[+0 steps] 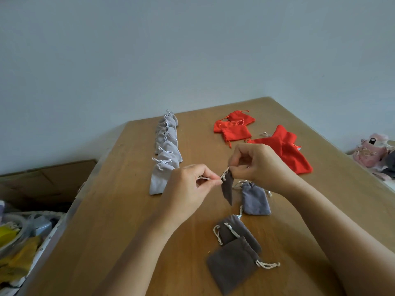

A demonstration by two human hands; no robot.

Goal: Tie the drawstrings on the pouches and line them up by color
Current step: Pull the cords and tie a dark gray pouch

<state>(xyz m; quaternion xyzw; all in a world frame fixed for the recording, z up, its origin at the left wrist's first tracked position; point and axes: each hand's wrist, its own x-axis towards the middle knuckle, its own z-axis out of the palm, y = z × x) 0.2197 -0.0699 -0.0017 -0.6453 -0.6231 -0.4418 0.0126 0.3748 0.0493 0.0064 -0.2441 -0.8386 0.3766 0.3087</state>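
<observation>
A small brown pouch (pixel 227 188) hangs in the air above the wooden table (pixel 119 210). My left hand (pixel 188 184) pinches one end of its pale drawstring, pulled out to the left. My right hand (pixel 254 162) pinches the string at the pouch's gathered mouth. A row of several light grey pouches (pixel 165 154) with tied bows runs away from me on the left. Two more brown pouches (pixel 233 263) lie near me, and a bluish-grey pouch (pixel 255 199) lies under my right wrist. Several red pouches (pixel 234 127) and a larger red pouch (pixel 288 149) lie at the far right.
A cardboard box (pixel 42 180) and a bin of mixed items (pixel 19 238) stand below the table's left edge. Pink plush items (pixel 372 150) sit past the right edge. A plain wall rises behind the table.
</observation>
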